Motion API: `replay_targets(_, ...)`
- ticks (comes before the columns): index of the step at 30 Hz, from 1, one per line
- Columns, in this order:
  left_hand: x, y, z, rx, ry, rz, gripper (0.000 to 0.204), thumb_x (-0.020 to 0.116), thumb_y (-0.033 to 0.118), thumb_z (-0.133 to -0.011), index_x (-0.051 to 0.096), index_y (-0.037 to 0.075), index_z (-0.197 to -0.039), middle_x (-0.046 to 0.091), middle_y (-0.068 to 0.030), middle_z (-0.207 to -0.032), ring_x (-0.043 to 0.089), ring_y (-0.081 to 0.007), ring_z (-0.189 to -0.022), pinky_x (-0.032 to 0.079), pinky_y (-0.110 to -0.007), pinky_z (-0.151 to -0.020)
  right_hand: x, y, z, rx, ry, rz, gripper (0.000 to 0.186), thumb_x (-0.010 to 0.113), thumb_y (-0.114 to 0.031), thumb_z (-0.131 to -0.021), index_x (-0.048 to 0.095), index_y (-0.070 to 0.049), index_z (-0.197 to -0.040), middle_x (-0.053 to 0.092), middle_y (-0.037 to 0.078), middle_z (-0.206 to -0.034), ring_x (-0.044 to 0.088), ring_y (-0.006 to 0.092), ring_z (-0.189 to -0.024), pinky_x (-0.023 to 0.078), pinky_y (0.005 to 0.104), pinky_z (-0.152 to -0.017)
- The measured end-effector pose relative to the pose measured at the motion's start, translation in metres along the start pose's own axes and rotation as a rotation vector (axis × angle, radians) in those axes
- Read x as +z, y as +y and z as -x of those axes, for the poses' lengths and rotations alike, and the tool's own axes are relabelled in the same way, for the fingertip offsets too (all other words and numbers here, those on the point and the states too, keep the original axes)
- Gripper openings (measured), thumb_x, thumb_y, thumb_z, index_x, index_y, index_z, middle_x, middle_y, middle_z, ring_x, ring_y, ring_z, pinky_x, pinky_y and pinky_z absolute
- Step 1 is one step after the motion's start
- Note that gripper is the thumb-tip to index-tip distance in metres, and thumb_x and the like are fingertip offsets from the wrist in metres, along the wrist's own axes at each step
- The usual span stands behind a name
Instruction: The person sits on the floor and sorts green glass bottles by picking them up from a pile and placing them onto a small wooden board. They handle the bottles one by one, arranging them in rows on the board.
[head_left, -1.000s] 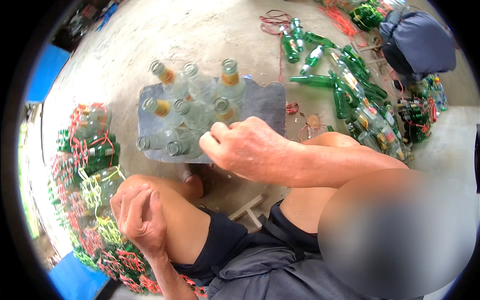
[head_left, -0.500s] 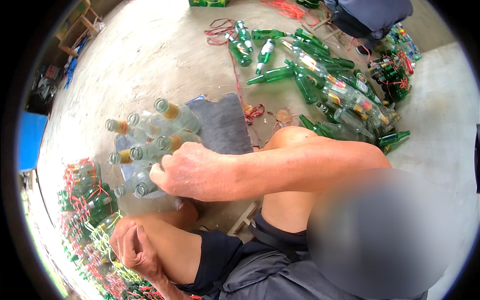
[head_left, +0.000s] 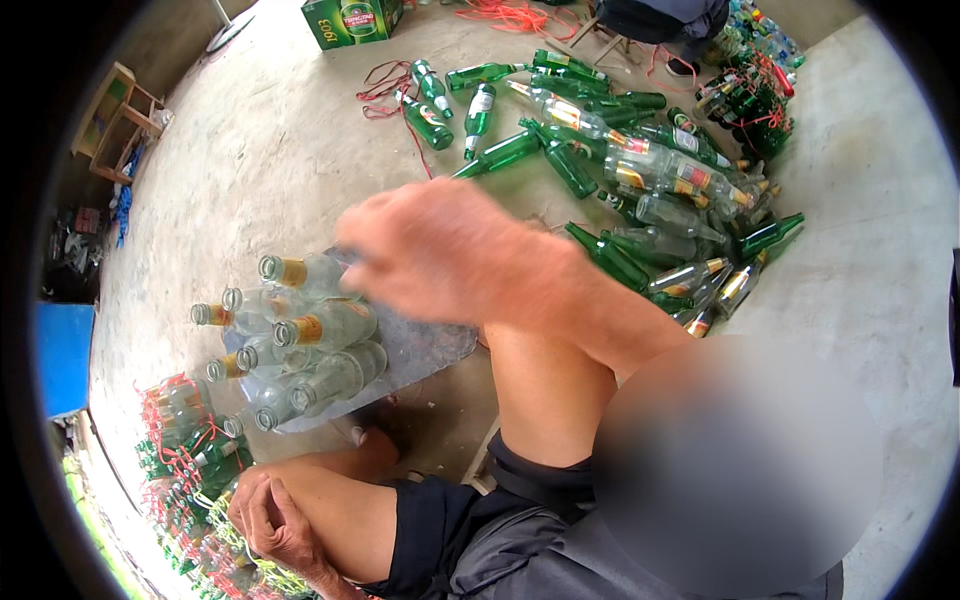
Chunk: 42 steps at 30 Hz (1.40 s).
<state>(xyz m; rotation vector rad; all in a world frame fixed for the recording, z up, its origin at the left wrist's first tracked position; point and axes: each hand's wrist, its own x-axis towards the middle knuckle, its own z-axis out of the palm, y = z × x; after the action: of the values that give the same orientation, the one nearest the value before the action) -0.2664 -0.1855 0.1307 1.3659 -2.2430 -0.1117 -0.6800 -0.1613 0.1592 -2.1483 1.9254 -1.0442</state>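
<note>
Head view: right hand (head_left: 430, 250) lifted off clear bottles (head_left: 300, 340).

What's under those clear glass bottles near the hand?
A grey sheet lies under the clear bottles, on the concrete floor. The right hand covers its far edge, and what is beneath the sheet cannot be seen.
</note>
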Motion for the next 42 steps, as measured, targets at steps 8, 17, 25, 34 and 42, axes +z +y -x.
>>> replay_targets(8,-0.005,-0.019,0.004,0.085,0.019,-0.07,0.013,0.074,-0.001,-0.092,0.077,0.0,-0.105,0.075,-0.0141,-0.111,0.067,-0.0289,-0.108,0.054,-0.039,-0.097,0.001,0.112,0.111,0.626,0.205,-0.235,0.021,0.068,-0.018,-0.097,0.073,0.002,-0.097,0.07,0.014,-0.078,0.064,0.0187,-0.069,0.053,0.0354,-0.067)
replay_targets(17,0.004,0.007,-0.019,0.083,0.011,-0.077,0.014,0.078,-0.006,-0.085,0.076,0.0,-0.098,0.078,-0.0119,-0.105,0.069,-0.0274,-0.106,0.053,-0.04,-0.099,0.079,0.164,0.314,0.929,0.093,-0.315,0.026,0.07,-0.019,-0.098,0.074,0.007,-0.098,0.072,0.008,-0.076,0.064,0.0103,-0.071,0.052,0.0302,-0.065)
replay_targets(25,0.002,-0.008,-0.007,0.101,-0.007,-0.082,0.015,0.074,-0.008,-0.088,0.077,-0.001,-0.1,0.077,-0.0147,-0.109,0.069,-0.0302,-0.107,0.055,-0.041,-0.099,0.087,0.24,0.342,1.051,0.005,0.027,0.021,0.071,-0.018,-0.091,0.073,-0.001,-0.103,0.074,0.017,-0.092,0.073,0.0294,-0.086,0.057,0.0422,-0.077)
replay_targets(34,0.004,-0.005,-0.012,-0.03,-0.071,-0.039,0.014,0.073,-0.001,-0.093,0.075,-0.002,-0.106,0.073,-0.0152,-0.112,0.066,-0.0298,-0.109,0.052,-0.041,-0.101,0.017,0.358,0.277,1.053,0.042,0.419,0.038,0.073,-0.024,-0.091,0.067,-0.007,-0.124,0.063,0.024,-0.122,0.066,0.0472,-0.113,0.054,0.0547,-0.096)
replay_targets(42,0.008,0.01,-0.033,-0.036,-0.057,-0.128,0.02,0.079,0.008,-0.093,0.081,-0.001,-0.11,0.08,-0.0175,-0.106,0.075,-0.0317,-0.097,0.059,-0.043,-0.093,0.001,0.454,0.255,1.16,0.023,0.617,0.043,0.072,-0.022,-0.092,0.059,-0.007,-0.13,0.057,0.025,-0.135,0.066,0.0481,-0.115,0.055,0.0561,-0.097)
